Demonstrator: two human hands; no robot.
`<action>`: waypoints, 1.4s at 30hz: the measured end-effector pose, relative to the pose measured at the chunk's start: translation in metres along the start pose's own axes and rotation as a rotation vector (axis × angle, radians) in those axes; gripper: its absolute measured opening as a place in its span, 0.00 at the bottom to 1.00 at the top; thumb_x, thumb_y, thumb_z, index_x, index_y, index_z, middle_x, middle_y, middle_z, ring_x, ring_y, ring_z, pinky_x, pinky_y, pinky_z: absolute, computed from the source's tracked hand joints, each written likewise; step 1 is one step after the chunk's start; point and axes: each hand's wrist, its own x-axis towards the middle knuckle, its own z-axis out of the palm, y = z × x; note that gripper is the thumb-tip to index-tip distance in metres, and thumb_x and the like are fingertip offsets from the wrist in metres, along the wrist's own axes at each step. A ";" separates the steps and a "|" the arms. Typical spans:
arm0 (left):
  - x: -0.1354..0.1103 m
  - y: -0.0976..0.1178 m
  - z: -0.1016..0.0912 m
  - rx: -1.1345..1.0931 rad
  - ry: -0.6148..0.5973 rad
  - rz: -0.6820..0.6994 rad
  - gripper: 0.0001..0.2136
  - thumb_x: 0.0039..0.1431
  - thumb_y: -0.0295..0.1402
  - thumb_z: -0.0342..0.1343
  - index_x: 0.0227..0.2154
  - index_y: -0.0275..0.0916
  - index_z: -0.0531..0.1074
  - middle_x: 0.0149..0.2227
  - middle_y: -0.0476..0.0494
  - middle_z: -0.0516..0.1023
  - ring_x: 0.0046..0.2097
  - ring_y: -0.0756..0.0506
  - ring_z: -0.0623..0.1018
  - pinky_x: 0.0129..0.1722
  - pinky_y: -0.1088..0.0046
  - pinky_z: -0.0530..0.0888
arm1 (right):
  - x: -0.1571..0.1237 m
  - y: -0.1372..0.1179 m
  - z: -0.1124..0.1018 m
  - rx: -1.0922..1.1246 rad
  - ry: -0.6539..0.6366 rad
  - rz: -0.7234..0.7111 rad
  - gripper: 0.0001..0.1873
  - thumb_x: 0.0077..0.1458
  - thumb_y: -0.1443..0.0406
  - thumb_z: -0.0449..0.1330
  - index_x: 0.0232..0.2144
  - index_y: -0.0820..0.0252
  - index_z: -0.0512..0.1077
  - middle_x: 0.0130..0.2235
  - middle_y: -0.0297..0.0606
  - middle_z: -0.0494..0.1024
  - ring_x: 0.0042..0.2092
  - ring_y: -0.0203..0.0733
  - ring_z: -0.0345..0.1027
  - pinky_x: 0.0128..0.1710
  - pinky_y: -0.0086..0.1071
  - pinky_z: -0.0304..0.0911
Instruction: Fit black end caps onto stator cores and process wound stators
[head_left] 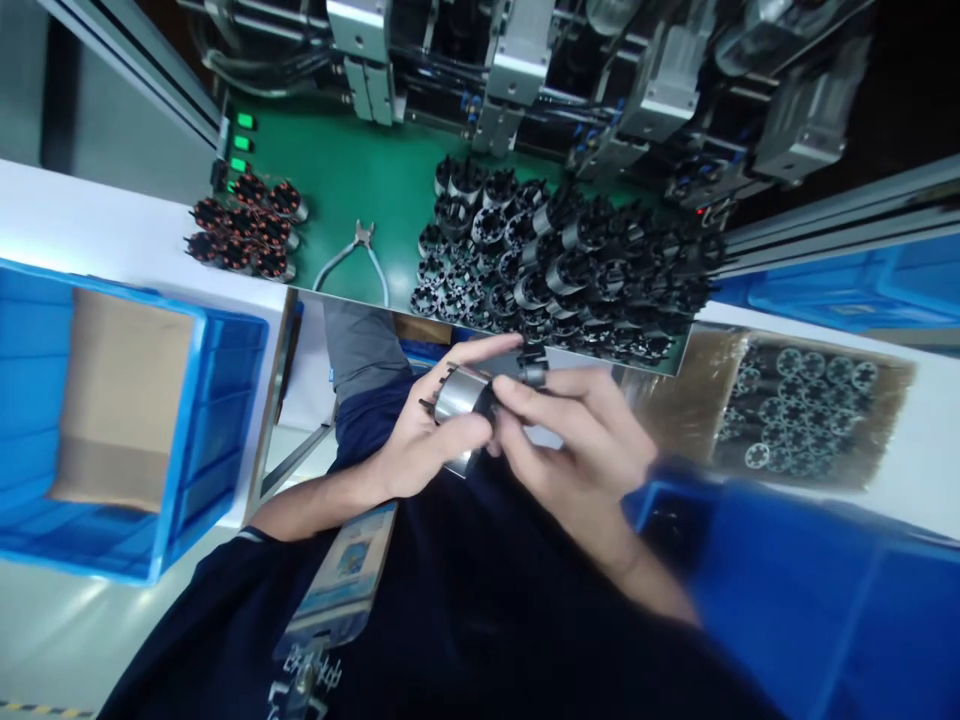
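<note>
Left hand (424, 430); right hand (577, 430) (both curled)

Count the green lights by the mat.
3, in a short row beside the green mat: first light, second, third. Others could be out of view.

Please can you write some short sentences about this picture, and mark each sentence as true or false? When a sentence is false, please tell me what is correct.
1. The left hand holds a metal sleeve. True.
2. The right hand is far from the sleeve. False: it is at the sleeve too.
3. The cutters lie in the blue crate. False: they lie on the green mat.
4. Cardboard lies in the crate. True.
5. Black parts stand crowded on the mat. True.
</note>
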 end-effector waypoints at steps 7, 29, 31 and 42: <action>0.007 -0.012 -0.004 -0.076 0.122 -0.089 0.31 0.74 0.53 0.72 0.73 0.47 0.78 0.32 0.46 0.83 0.30 0.45 0.81 0.34 0.70 0.81 | 0.019 0.016 0.013 -0.019 0.016 -0.078 0.22 0.69 0.73 0.74 0.59 0.44 0.88 0.45 0.37 0.85 0.43 0.41 0.84 0.43 0.35 0.84; 0.003 0.004 -0.009 -0.008 -0.117 0.198 0.27 0.81 0.52 0.61 0.71 0.42 0.70 0.43 0.38 0.87 0.41 0.39 0.89 0.41 0.62 0.86 | 0.041 -0.001 -0.014 0.150 -0.248 -0.156 0.30 0.67 0.64 0.80 0.68 0.46 0.84 0.55 0.39 0.86 0.55 0.46 0.86 0.59 0.40 0.87; 0.009 0.009 -0.005 -0.013 -0.038 0.279 0.20 0.79 0.50 0.63 0.62 0.43 0.72 0.36 0.46 0.82 0.33 0.45 0.83 0.34 0.69 0.81 | 0.040 0.001 -0.013 0.201 -0.246 -0.169 0.30 0.69 0.70 0.77 0.69 0.45 0.83 0.54 0.37 0.88 0.53 0.43 0.88 0.57 0.36 0.88; 0.039 0.039 0.008 -0.104 0.374 0.258 0.27 0.78 0.65 0.58 0.46 0.43 0.78 0.40 0.45 0.77 0.34 0.46 0.81 0.31 0.68 0.79 | 0.038 -0.010 -0.003 0.201 -0.136 -0.082 0.21 0.69 0.75 0.71 0.58 0.51 0.85 0.51 0.42 0.86 0.48 0.44 0.86 0.46 0.38 0.87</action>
